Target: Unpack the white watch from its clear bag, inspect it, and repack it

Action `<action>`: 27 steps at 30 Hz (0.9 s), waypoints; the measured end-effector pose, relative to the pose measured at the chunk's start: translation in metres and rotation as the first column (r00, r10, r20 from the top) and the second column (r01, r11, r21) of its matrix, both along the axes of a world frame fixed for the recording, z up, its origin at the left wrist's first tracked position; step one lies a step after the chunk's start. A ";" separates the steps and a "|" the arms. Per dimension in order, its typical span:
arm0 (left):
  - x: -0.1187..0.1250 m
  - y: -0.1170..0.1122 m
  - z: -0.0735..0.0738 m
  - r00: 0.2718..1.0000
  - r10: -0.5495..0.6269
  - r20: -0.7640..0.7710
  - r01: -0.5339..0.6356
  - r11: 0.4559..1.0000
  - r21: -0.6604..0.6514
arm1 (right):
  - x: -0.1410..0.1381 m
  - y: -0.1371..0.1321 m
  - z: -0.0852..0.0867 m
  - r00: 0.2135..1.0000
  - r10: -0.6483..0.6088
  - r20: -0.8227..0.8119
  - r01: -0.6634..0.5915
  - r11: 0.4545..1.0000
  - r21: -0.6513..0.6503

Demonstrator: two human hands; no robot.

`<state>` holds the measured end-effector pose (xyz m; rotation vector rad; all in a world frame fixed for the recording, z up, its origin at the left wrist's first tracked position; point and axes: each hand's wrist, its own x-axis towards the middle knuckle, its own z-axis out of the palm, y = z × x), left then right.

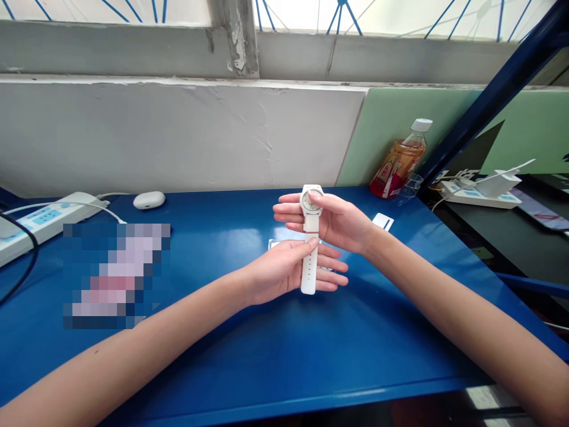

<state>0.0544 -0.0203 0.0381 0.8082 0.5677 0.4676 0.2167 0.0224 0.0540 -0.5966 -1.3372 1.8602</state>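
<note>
A white wristwatch [310,237] hangs upright above the blue table [267,356], dial facing me. My right hand [333,222] pinches the round case at the top, thumb on the dial edge, fingers behind it. My left hand [288,270] is lower, thumb pressed on the front of the strap and fingers stretched out behind the strap's lower half. A small clear packet lies on the table just under the hands, mostly hidden.
A bottle of orange-red drink [400,163] stands at the back right by a green panel. A white tag [383,222] lies near my right wrist. At the left are a power strip [48,219], a white earbud case [149,200] and a blurred patch.
</note>
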 end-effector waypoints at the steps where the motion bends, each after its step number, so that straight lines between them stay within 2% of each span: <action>1: 0.000 0.000 0.000 1.000 0.000 -0.009 0.000 1.000 -0.001 | 0.000 0.000 -0.001 1.000 -0.012 0.000 0.012 1.000 -0.007; 9: 0.002 -0.005 0.004 1.000 0.028 0.005 -0.028 0.999 -0.043 | 0.004 0.006 -0.007 0.999 -0.034 0.019 0.035 0.997 -0.062; 16: 0.003 -0.003 0.004 0.995 0.060 -0.082 -0.062 0.998 -0.027 | 0.009 0.007 0.000 0.996 0.083 -0.032 -0.086 0.994 -0.073; 22: 0.003 -0.002 0.005 0.996 0.057 -0.075 -0.057 0.998 0.000 | 0.007 0.005 0.002 0.992 0.075 -0.101 -0.091 0.982 -0.164; 27: 0.003 -0.001 0.005 0.997 0.062 -0.046 -0.061 0.998 0.019 | 0.007 0.005 -0.001 0.985 0.100 -0.142 -0.125 0.976 -0.180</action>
